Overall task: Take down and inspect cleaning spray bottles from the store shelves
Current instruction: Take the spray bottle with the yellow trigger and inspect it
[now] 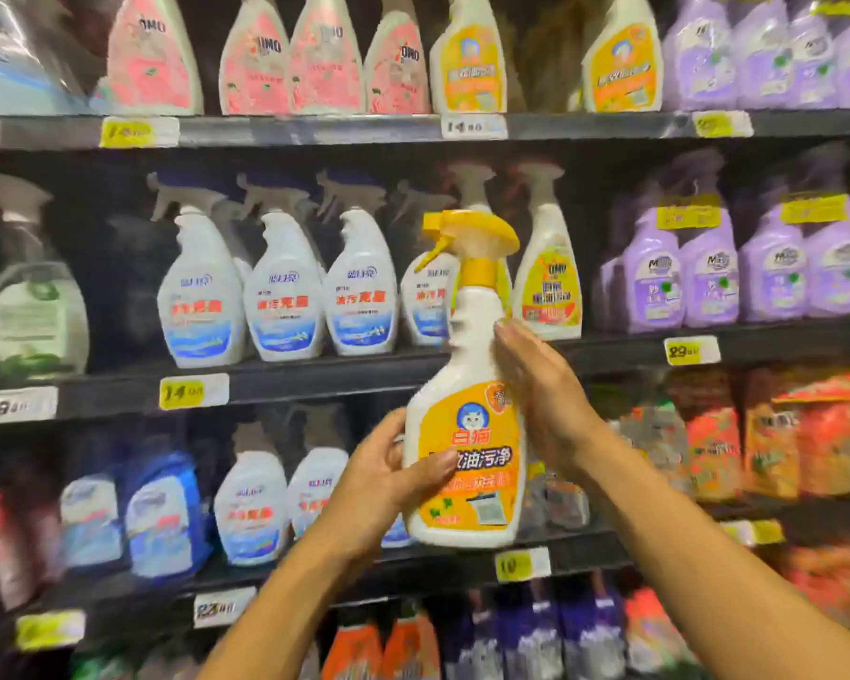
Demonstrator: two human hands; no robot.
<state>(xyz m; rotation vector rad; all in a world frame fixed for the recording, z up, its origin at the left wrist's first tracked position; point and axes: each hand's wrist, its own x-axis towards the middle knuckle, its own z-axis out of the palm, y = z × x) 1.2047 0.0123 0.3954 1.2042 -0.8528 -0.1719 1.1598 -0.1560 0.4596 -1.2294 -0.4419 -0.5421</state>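
A white spray bottle [467, 414] with a yellow trigger head and an orange label is held upright in front of the shelves, label facing me. My left hand [388, 476] grips its lower left side, thumb across the label. My right hand [541, 395] lies along the bottle's right side with fairly straight fingers reaching up to its neck. Two bottles of the same kind [469, 66] stand on the top shelf.
Shelves [315, 373] run across the whole view, packed with spray bottles: pink ones on top, white-and-blue ones [285, 292] in the middle row, purple ones [707, 272] at right. Refill pouches [805, 434] fill the lower right. Yellow and white price tags line the shelf edges.
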